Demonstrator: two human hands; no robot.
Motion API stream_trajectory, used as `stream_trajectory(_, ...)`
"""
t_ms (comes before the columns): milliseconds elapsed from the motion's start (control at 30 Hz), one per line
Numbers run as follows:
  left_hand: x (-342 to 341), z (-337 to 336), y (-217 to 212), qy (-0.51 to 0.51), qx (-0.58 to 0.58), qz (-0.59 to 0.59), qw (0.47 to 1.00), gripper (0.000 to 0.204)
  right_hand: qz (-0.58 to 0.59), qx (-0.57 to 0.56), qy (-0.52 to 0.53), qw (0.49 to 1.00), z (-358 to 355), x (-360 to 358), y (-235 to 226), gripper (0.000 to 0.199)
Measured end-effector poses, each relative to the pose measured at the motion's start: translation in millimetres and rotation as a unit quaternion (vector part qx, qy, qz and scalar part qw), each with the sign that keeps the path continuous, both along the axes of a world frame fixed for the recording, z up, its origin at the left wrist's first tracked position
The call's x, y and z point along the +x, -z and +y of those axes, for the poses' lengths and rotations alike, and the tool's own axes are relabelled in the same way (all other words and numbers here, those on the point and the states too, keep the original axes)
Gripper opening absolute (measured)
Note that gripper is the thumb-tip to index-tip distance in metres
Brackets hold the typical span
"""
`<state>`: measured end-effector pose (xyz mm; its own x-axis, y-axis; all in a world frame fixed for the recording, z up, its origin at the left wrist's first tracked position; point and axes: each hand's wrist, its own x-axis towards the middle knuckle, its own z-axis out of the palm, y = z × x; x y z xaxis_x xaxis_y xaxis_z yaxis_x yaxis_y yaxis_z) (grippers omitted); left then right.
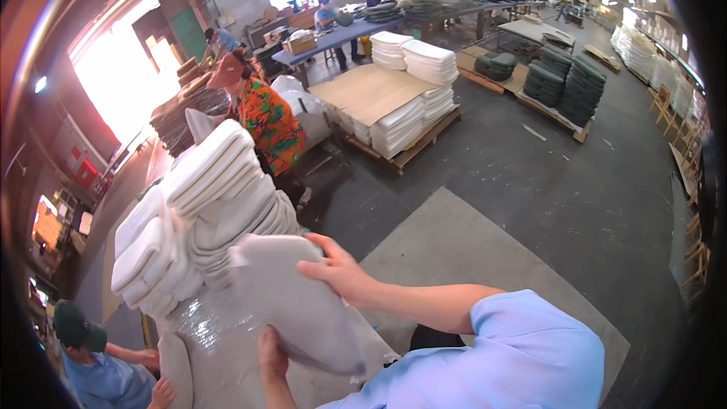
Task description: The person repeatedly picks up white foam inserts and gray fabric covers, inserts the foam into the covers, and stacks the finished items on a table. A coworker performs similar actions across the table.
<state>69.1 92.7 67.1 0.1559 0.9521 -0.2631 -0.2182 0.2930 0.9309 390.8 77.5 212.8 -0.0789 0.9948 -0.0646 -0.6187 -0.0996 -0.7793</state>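
I hold a pale grey seat cushion tilted in front of me, above a table covered in shiny plastic film. My right hand lies over the cushion's upper right edge. From below, my left hand grips its lower edge. Just beyond the cushion stand leaning stacks of white cushions on the same table.
A person in a green cap works at the lower left, another in a bright patterned shirt behind the stacks. Pallets of white cushions and dark green cushions stand on the floor. A grey mat lies below me.
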Motion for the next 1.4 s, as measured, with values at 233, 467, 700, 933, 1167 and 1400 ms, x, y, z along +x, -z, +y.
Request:
stream_trajectory(233,86.0,-46.4,-105.6,-0.07,0.196,-0.191,0.959,0.031,-0.322,0.263,-0.097,0.904,-43.9,16.7,10.5,0.087)
stream_trajectory(467,35.4,-76.7,-49.5,-0.03,-0.018,-0.072,0.997,0.031,-0.415,0.354,-0.203,0.813,-40.6,32.6,-0.1,0.063)
stream_trajectory(700,-57.8,-91.5,-6.0,0.089,-0.237,0.043,0.966,0.031,-0.545,0.573,-0.291,0.538,-21.4,-11.9,22.8,0.051)
stream_trajectory(933,-86.4,-98.9,58.0,0.176,-0.286,0.097,0.937,0.033,-0.586,0.593,-0.357,0.42,-25.7,-52.4,60.1,0.045)
stream_trajectory(1167,-24.6,-102.5,103.3,0.211,-0.194,0.406,0.868,0.041,-0.546,0.497,-0.414,0.533,-50.5,-40.8,116.7,0.048)
stream_trajectory(1400,-10.2,-131.7,94.3,0.056,-0.091,0.446,0.888,0.034,-0.504,0.178,-0.481,0.695,78.0,-21.7,129.0,0.053)
